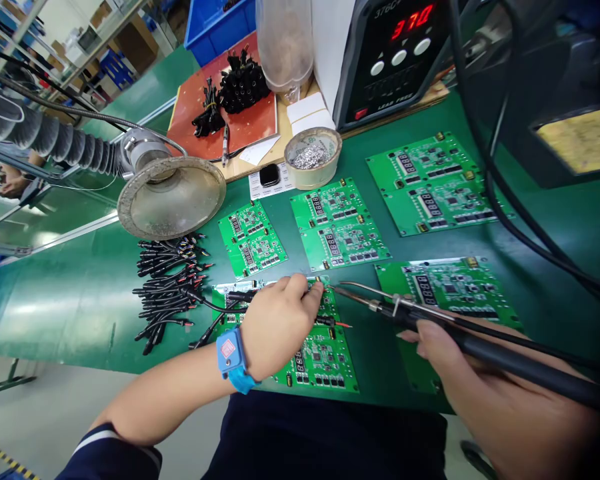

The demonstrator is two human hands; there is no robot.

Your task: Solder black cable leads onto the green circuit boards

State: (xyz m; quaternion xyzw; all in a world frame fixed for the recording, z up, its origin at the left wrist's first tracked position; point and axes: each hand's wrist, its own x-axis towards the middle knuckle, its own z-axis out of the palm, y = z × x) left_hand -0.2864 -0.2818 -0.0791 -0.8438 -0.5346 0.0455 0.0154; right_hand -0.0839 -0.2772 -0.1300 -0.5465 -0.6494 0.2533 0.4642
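Note:
My left hand (283, 323), wearing a blue wrist strap (231, 353), is closed on a black cable (237, 296) over a green circuit board (325, 363). Its fingertips pinch near the board's upper edge, and they hide the cable's end. A second cable with a red wire tip (343, 325) lies across the board under the hand. My right hand (505, 407) is wrapped round a soldering iron (480, 347) with a thin metal feed tube (365, 288) along it. The iron's tip points left, close to my left fingertips; whether it touches anything I cannot tell.
Black cables (167, 293) lie piled at left beneath a fume extraction hood (173, 197). More circuit boards (340, 223) lie behind and to the right. A tub of metal shavings (313, 157) and a soldering station (395, 67) reading 370 stand at the back. Black cords (510, 227) hang at right.

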